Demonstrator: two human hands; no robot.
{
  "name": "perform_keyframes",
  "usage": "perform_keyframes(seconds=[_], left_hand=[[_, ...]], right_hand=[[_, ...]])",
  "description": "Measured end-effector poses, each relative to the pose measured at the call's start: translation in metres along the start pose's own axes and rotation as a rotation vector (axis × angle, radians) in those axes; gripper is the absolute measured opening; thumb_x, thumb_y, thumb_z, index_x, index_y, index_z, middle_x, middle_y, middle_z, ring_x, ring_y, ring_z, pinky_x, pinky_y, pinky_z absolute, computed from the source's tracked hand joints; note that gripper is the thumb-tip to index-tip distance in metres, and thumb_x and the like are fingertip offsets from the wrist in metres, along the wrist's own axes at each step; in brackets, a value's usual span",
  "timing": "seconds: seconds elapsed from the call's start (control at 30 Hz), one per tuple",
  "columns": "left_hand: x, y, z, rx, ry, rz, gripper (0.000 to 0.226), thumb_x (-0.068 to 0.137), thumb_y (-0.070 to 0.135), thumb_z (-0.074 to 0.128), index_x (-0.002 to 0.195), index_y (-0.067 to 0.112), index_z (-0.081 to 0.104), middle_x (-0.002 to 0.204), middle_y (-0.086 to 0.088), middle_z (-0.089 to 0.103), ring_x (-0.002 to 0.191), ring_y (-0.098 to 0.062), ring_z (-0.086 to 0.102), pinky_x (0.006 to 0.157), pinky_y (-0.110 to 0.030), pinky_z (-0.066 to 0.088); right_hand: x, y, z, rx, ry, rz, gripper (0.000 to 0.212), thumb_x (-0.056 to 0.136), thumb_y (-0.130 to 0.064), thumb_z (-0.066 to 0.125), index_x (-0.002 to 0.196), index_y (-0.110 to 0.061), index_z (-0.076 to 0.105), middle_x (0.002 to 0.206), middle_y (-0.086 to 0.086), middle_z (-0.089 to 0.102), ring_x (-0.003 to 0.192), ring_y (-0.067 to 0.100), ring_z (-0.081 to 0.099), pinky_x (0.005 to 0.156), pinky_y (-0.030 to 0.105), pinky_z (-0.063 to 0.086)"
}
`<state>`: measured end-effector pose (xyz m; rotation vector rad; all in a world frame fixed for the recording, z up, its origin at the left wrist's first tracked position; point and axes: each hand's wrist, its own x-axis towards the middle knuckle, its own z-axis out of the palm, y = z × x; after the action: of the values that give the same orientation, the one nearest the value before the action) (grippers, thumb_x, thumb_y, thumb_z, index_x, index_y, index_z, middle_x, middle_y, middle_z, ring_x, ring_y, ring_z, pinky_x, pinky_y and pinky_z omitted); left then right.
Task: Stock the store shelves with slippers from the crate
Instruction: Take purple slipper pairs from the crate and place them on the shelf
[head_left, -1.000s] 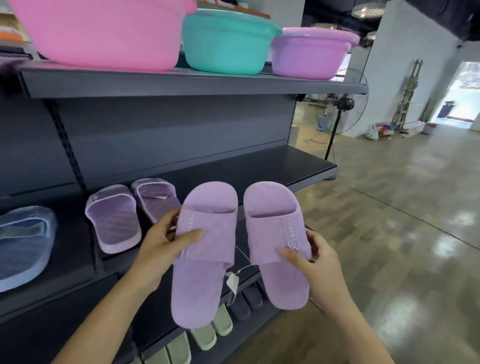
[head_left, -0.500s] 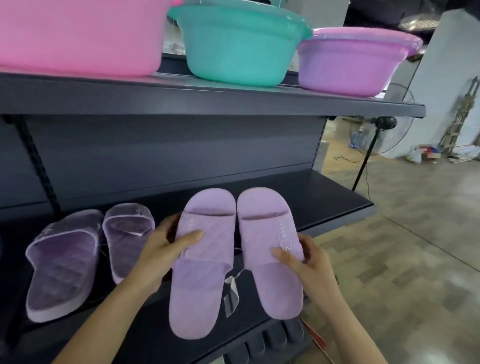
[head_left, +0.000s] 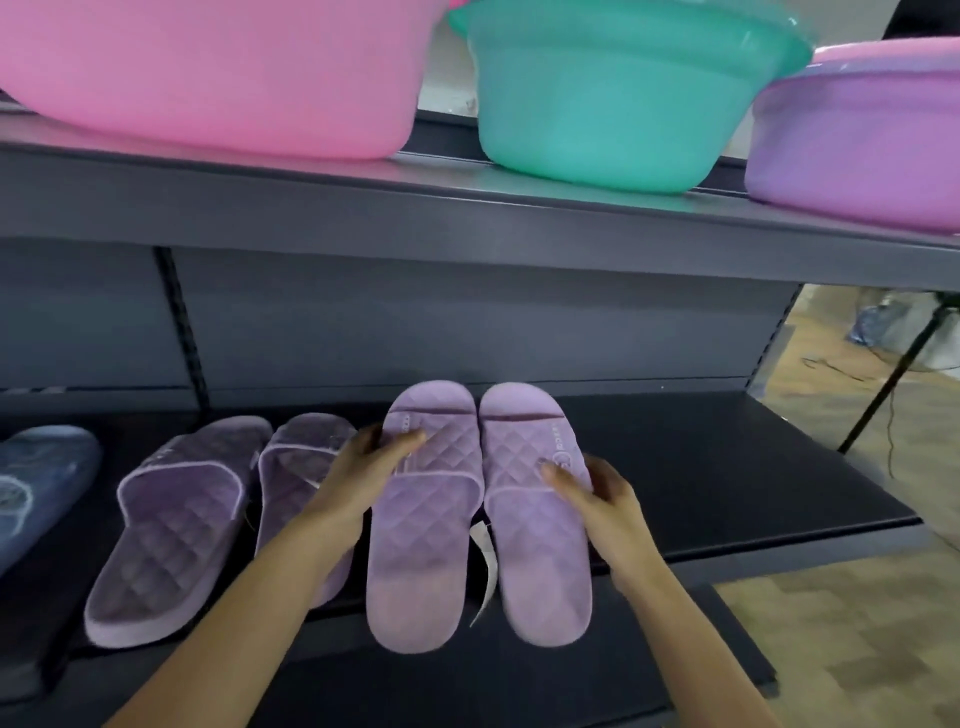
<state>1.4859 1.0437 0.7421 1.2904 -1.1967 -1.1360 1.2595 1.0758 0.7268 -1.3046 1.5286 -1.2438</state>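
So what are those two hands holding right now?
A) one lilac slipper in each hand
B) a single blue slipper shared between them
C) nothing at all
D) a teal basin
A: the left hand grips one lilac slipper at its strap and the right hand grips the other slipper, side by side over the dark shelf.

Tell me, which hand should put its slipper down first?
Probably the left hand: its left slipper is nearest the shelved pair, so it sets the spacing; the right hand can follow with the right slipper.
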Motion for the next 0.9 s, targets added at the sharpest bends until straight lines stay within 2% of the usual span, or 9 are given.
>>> perform_keyframes(seconds=[0.1,0.17,0.27,0.47,0.57,0.67,0.77,0.83,0.9], left_hand=[[0.008,-0.007,0.004,0.039,0.018,0.001,0.055,0.056,0.05,0.063,0.096,0.012,0.066,0.096,-0.004,0.069,0.094,-0.022,0.064,0.085,-0.037,0.049],[0.014,-0.01,0.008,0.106,0.059,0.008,0.068,0.057,0.052,0.065,0.108,0.008,0.06,0.108,-0.005,0.065,0.105,-0.024,0.06,0.082,-0.035,0.047],[0.023,-0.014,0.016,0.308,0.135,0.043,0.054,0.085,0.023,0.064,0.13,0.001,0.045,0.125,-0.006,0.051,0.118,-0.021,0.047,0.084,-0.024,0.034],[0.042,-0.025,0.014,0.574,0.139,0.152,0.031,0.091,0.011,0.053,0.121,0.002,0.056,0.118,-0.015,0.058,0.11,-0.029,0.055,0.08,-0.021,0.033],[0.042,-0.028,0.016,0.648,0.129,0.252,0.031,0.093,0.008,0.047,0.123,0.009,0.057,0.122,-0.009,0.058,0.111,-0.023,0.055,0.087,-0.019,0.035],[0.039,-0.029,0.017,0.652,0.111,0.306,0.03,0.093,0.007,0.047,0.119,0.011,0.061,0.12,-0.007,0.061,0.108,-0.019,0.057,0.086,-0.018,0.037],[0.029,-0.026,0.012,0.642,0.089,0.383,0.027,0.091,0.009,0.053,0.117,0.009,0.062,0.113,-0.004,0.061,0.095,-0.012,0.056,0.076,-0.007,0.035],[0.02,-0.026,0.006,0.644,0.053,0.448,0.027,0.089,0.006,0.058,0.116,0.007,0.062,0.109,-0.002,0.059,0.092,-0.01,0.056,0.073,0.0,0.034],[0.012,-0.028,-0.001,0.686,0.001,0.508,0.028,0.087,0.007,0.06,0.116,0.007,0.061,0.114,-0.003,0.059,0.1,-0.014,0.058,0.079,-0.004,0.034]], right_hand=[[0.02,0.007,0.005,-0.073,-0.057,0.03,0.03,0.079,-0.048,0.065,0.096,-0.023,0.061,0.09,-0.003,0.068,0.083,0.012,0.066,0.072,0.03,0.056],[0.034,0.014,0.01,-0.119,-0.075,0.039,0.032,0.081,-0.049,0.062,0.094,-0.02,0.062,0.087,0.0,0.069,0.081,0.015,0.067,0.078,0.037,0.055],[0.051,0.022,0.02,-0.146,-0.068,0.037,0.038,0.084,-0.05,0.059,0.096,-0.015,0.063,0.088,0.004,0.069,0.084,0.018,0.066,0.08,0.038,0.054],[0.061,0.024,0.028,-0.178,-0.049,-0.042,0.037,0.089,-0.047,0.053,0.078,-0.013,0.064,0.078,0.008,0.068,0.079,0.024,0.065,0.07,0.034,0.05],[0.062,0.029,0.027,-0.283,0.024,-0.086,0.054,0.077,-0.075,0.042,0.068,-0.024,0.057,0.075,0.001,0.062,0.081,0.022,0.06,0.067,0.032,0.047],[0.058,0.03,0.026,-0.385,-0.012,-0.123,0.079,0.069,-0.086,0.033,0.1,-0.019,0.062,0.102,0.005,0.063,0.1,0.025,0.058,0.082,0.038,0.049],[0.043,0.022,0.024,-0.494,-0.066,-0.161,0.061,0.089,-0.048,0.052,0.137,-0.013,0.041,0.134,0.009,0.049,0.12,0.025,0.049,0.096,0.034,0.042],[0.034,0.024,0.018,-0.573,-0.063,-0.225,0.061,0.091,-0.037,0.055,0.142,-0.013,0.033,0.137,0.009,0.044,0.122,0.024,0.048,0.095,0.029,0.041],[0.022,0.024,0.013,-0.616,-0.046,-0.284,0.064,0.088,-0.045,0.053,0.141,-0.015,0.034,0.131,0.008,0.047,0.115,0.025,0.052,0.088,0.028,0.044]])
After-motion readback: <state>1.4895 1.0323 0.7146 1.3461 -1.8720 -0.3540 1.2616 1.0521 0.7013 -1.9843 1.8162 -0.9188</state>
